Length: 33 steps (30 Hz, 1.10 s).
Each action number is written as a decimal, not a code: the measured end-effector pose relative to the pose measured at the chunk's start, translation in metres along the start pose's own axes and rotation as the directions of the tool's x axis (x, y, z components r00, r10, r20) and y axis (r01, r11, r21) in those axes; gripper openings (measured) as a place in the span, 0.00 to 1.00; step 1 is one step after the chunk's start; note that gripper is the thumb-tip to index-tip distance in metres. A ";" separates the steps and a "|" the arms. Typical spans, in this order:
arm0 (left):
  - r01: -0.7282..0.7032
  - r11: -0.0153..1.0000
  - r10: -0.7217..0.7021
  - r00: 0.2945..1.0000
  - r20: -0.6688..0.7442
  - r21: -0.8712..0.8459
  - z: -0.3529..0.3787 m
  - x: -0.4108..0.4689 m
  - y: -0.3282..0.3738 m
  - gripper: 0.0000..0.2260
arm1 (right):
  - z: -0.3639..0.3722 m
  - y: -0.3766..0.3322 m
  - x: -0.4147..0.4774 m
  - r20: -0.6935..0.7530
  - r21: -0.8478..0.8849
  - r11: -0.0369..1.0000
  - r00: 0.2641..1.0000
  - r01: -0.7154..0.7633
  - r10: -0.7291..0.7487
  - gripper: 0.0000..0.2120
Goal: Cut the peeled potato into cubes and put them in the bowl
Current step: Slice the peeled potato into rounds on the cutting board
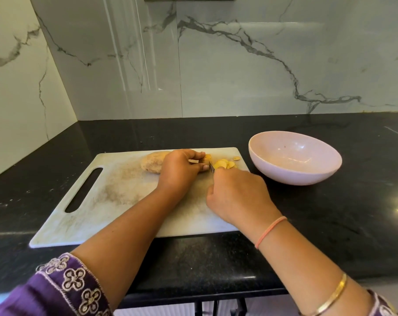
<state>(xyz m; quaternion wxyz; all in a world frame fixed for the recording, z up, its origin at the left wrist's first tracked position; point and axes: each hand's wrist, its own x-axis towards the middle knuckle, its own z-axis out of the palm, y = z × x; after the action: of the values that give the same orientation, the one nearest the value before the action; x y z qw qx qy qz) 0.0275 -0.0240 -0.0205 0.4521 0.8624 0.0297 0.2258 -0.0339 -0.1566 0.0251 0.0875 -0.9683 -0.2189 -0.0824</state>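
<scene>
Nearest the viewer, the right grip, the person's bare right hand with a thin orange band at the wrist, is curled tight round the hidden handle of a small dark-bladed knife, of which only a short piece of blade shows at its twelve o'clock. It works over the scuffed white plastic cutting board with a slot handle, which lies on the black speckled stone table. At ten o'clock from the right grip, the left grip is curled over the cut end of the oblong pale-tan potato, fingertips tucked just beside the blade, and pins it to the board; the rest of the potato sticks out at the left grip's ten o'clock. Thin yellow round slices lie in a loose overlapping heap just past the blade, at one o'clock from the right grip. Further off, at the board's two o'clock and near its corner, stands the shallow pale pink bowl, with no potato visible in it. The step in hand appears to be slicing, early in the task. The next move probably calls for another downward cut close to the left fingertips; later the rounds need cross-cutting into cubes before going to the bowl.
</scene>
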 end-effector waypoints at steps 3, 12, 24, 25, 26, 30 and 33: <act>0.031 0.999 -0.031 0.999 -0.012 0.011 0.001 -0.001 -0.004 0.14 | 0.012 0.000 -0.006 -0.017 -0.035 0.999 0.999 0.038 -0.039 0.09; -0.017 0.993 0.013 0.999 0.037 0.115 0.003 -0.002 -0.001 0.10 | 0.013 0.021 0.003 0.009 0.096 0.994 0.998 -0.055 0.054 0.13; -0.118 0.964 0.096 0.990 0.105 0.236 0.006 -0.001 0.000 0.12 | 0.016 0.025 0.002 -0.011 0.141 0.989 0.999 -0.051 0.053 0.17; -0.136 0.956 0.109 0.987 0.116 0.258 0.006 0.000 0.000 0.13 | 0.015 0.025 0.002 -0.009 0.147 0.988 0.999 -0.051 0.053 0.17; -0.150 0.948 0.117 0.985 0.129 0.281 0.007 0.000 0.000 0.14 | 0.015 0.025 0.001 -0.013 0.147 0.988 0.999 -0.050 0.052 0.17; -0.169 0.924 0.124 0.981 0.151 0.342 0.007 0.001 -0.001 0.16 | 0.015 0.023 -0.008 -0.063 0.098 0.995 0.997 -0.035 0.041 0.17; -0.175 0.919 0.130 0.981 0.146 0.354 0.005 0.003 -0.003 0.17 | 0.011 0.022 -0.017 -0.049 0.112 0.992 0.997 -0.058 0.064 0.17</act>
<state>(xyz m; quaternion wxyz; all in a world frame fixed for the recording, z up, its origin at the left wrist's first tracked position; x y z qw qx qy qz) 0.0324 -0.0258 -0.0243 0.2660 0.9429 -0.0233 0.1991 -0.0379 -0.1812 0.0083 0.1489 -0.9658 -0.1910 -0.0927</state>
